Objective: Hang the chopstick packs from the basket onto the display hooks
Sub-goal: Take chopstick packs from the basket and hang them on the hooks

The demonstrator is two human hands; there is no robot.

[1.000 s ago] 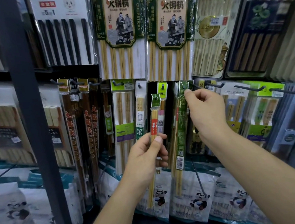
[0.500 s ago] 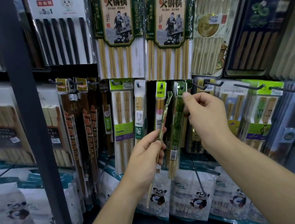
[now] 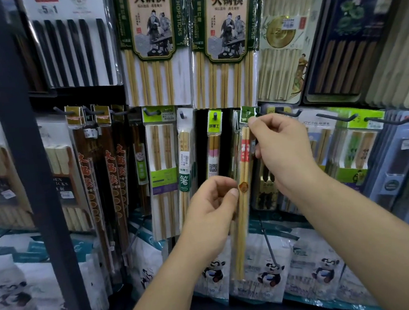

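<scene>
Centrally, right hand (image 3: 282, 153) pinches green header (image 3: 247, 113) of slim clear pack of pale bamboo chopsticks with red band (image 3: 244, 176); left hand (image 3: 213, 208) pinches pack mid-length; header beside black wire hook (image 3: 291, 114). Risk: hole misses hook tip, pack drops on release

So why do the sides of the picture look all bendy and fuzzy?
In the head view the wide lens bows the black shelf post and the corners go soft; the chopstick pack pinched by the left hand and right hand looks fairly sharp; light glints off the plastic on the hot-pot packs.
</scene>
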